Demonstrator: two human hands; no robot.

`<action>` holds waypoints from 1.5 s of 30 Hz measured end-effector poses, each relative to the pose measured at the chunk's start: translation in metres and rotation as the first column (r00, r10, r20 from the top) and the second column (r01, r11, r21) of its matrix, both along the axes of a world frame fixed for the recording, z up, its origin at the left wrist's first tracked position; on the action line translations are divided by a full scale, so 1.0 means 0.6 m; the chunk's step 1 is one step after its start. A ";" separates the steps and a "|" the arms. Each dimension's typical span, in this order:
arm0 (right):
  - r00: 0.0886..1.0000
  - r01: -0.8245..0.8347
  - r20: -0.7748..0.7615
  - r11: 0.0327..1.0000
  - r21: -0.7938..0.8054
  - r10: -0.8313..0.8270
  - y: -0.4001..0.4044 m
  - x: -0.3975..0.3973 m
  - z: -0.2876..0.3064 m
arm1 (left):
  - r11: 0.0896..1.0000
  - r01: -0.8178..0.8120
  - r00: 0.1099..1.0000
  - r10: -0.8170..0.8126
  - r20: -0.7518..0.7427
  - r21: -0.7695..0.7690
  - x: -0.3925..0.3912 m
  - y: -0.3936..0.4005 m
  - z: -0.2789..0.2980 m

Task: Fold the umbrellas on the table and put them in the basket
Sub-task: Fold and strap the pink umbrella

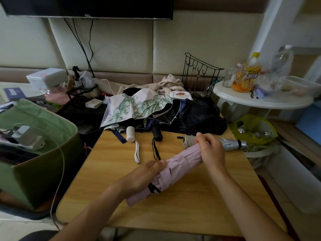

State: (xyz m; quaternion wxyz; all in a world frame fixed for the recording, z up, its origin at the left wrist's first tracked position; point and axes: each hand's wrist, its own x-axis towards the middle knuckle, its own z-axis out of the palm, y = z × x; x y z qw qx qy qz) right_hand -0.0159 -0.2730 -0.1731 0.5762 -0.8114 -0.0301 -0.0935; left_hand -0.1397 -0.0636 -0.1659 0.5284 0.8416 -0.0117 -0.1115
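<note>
A rolled-up pink umbrella [175, 168] lies slanted over the wooden table [107, 193], held at both ends. My left hand [144, 176] grips its lower end near a black strap. My right hand [211, 151] grips its upper end. Behind it lies a folded silver umbrella [229, 143]. Further back, a floral white-and-green umbrella [135, 106] with a white handle and a black umbrella [196, 115] with a black handle lie loosely unfolded. The green fabric basket [34, 164] stands at the left of the table.
A white round side table [260, 100] with bottles and containers stands at the right, above a bin with a yellow bag [251, 131]. A black wire rack [198, 75], cloths and small items crowd the back. A cable hangs over the basket.
</note>
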 end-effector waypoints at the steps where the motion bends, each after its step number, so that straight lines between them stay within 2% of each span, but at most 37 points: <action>1: 0.999 0.031 -0.017 0.998 0.056 -0.030 -0.001 -0.004 0.000 | 0.998 -0.027 0.998 0.024 -0.055 -0.051 0.002 -0.005 -0.002; 3: 0.995 0.089 -0.060 0.982 0.166 -0.080 0.000 -0.006 -0.005 | 0.983 -0.074 0.988 0.050 -0.145 -0.168 0.004 -0.019 -0.007; 5: 0.990 0.100 -0.119 0.954 0.284 -0.068 0.003 -0.011 -0.006 | 0.966 -0.090 0.991 0.064 -0.115 -0.241 0.001 -0.038 -0.010; 7: 0.969 0.093 -0.246 0.902 0.421 0.015 0.011 -0.022 -0.005 | 0.956 -0.132 0.991 0.121 -0.058 -0.263 0.000 -0.064 -0.012; 9: 0.925 0.015 -0.343 0.888 0.459 0.162 0.020 -0.043 -0.002 | 0.941 -0.206 0.977 0.214 0.001 -0.267 -0.004 -0.093 -0.017; 10: 0.905 -0.051 -0.358 0.894 0.445 0.230 0.023 -0.054 0.002 | 0.926 -0.209 0.975 0.221 0.003 -0.315 -0.005 -0.107 -0.019; 12: 0.875 -0.171 -0.363 0.907 0.385 0.319 0.021 -0.069 0.010 | 0.872 -0.105 0.994 0.098 -0.041 -0.479 -0.006 -0.131 -0.026; 14: 0.856 -0.302 -0.349 0.917 0.260 0.381 0.000 -0.069 0.029 | 0.859 0.051 0.996 -0.081 -0.037 -0.509 -0.011 -0.145 -0.033; 15: 0.842 -0.377 -0.356 0.914 0.149 0.405 -0.018 -0.066 0.043 | 0.882 0.118 0.988 -0.149 -0.032 -0.457 -0.012 -0.143 -0.038; 17: 0.795 -0.526 -0.400 0.847 -0.078 0.456 -0.054 -0.055 0.067 | 0.924 0.194 0.977 -0.213 -0.022 -0.331 -0.010 -0.139 -0.035; 19: 0.792 -0.587 -0.389 0.761 -0.275 0.470 -0.077 -0.048 0.077 | 0.968 0.239 0.967 -0.230 0.113 -0.078 0.002 -0.140 -0.025; 21: 0.821 -0.571 -0.326 0.671 -0.473 0.469 -0.089 -0.042 0.077 | 0.985 0.106 0.957 -0.137 0.254 0.132 0.019 -0.144 -0.018; 22: 0.833 -0.547 -0.284 0.631 -0.550 0.474 -0.093 -0.035 0.072 | 0.986 -0.022 0.955 -0.029 0.294 0.167 0.028 -0.146 -0.019; 24: 0.850 -0.494 -0.222 0.577 -0.650 0.477 -0.102 -0.019 0.060 | 0.945 -0.303 0.905 0.245 0.349 0.125 0.048 -0.144 -0.031; 25: 0.861 -0.465 -0.204 0.558 -0.687 0.466 -0.106 -0.010 0.054 | 0.907 -0.403 0.856 0.326 0.401 0.123 0.058 -0.140 -0.040; 27: 0.887 -0.386 -0.145 0.533 -0.753 0.438 -0.113 0.006 0.044 | 0.854 -0.482 0.794 0.332 0.510 0.195 0.069 -0.137 -0.057; 29: 0.893 -0.312 -0.077 0.486 -0.816 0.444 -0.118 0.021 0.036 | 0.839 -0.503 0.746 0.300 0.594 0.208 0.078 -0.135 -0.068; 31: 0.881 -0.259 -0.039 0.411 -0.874 0.472 -0.121 0.032 0.031 | 0.861 -0.468 0.704 0.225 0.673 0.202 0.088 -0.135 -0.069; 33: 0.865 -0.206 0.010 0.374 -0.904 0.502 -0.125 0.040 0.020 | 0.895 -0.375 0.721 0.117 0.683 0.242 0.101 -0.133 -0.070; 35: 0.853 -0.180 0.051 0.385 -0.905 0.519 -0.131 0.048 0.010 | 0.900 -0.328 0.752 0.065 0.656 0.287 0.117 -0.131 -0.069; 38: 0.870 -0.205 0.026 0.410 -0.889 0.492 -0.147 0.059 0.000 | 0.902 -0.350 0.771 0.124 0.625 0.253 0.131 -0.137 -0.071; 42: 0.915 -0.252 -0.075 0.416 -0.873 0.397 -0.164 0.066 -0.016 | 0.893 -0.363 0.741 0.105 0.663 0.265 0.147 -0.160 -0.084; 45: 0.933 -0.204 -0.052 0.403 -0.892 0.357 -0.164 0.072 -0.034 | 0.889 -0.384 0.728 0.126 0.673 0.249 0.165 -0.172 -0.095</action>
